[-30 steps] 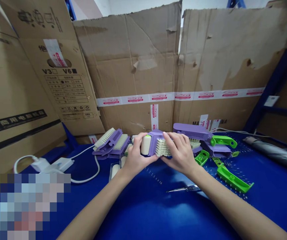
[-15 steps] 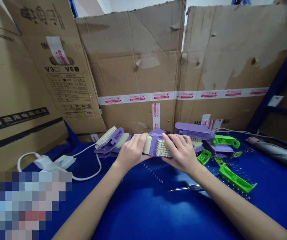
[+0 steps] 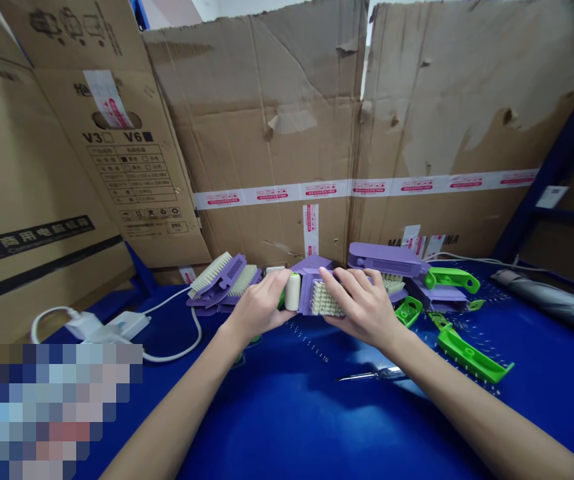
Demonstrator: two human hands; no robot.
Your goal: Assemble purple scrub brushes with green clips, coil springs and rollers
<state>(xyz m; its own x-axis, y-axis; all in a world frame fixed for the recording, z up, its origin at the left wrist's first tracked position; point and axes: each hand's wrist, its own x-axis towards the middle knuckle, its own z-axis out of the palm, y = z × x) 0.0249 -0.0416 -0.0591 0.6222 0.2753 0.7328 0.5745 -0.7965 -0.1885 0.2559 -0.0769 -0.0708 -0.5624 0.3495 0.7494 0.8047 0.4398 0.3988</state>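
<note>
1. Blue worktop [image 3: 287, 420], open between forearms [image 3: 179, 393]; brown cardboard panels [image 3: 267, 147] along far edge.
2. Purple plastic cream-bristled brush [image 3: 323, 299], near that edge.
3. Left hand [image 3: 261, 303], fingers around ribbed cream roller [image 3: 293, 292] at brush's left.
4. Right hand [image 3: 364, 303], gripping brush's right side.

The left hand [image 3: 261, 308] lies flatter and farther left than a second ago, its wrist now hiding the pale cylinders that showed beside it. Its fingers cover less of the ribbed cream roller [image 3: 293, 292] than half a second ago, exposing a bright green part [image 3: 281, 300] at the roller's left. The right hand's [image 3: 361, 300] index finger reaches slightly farther left.
</note>
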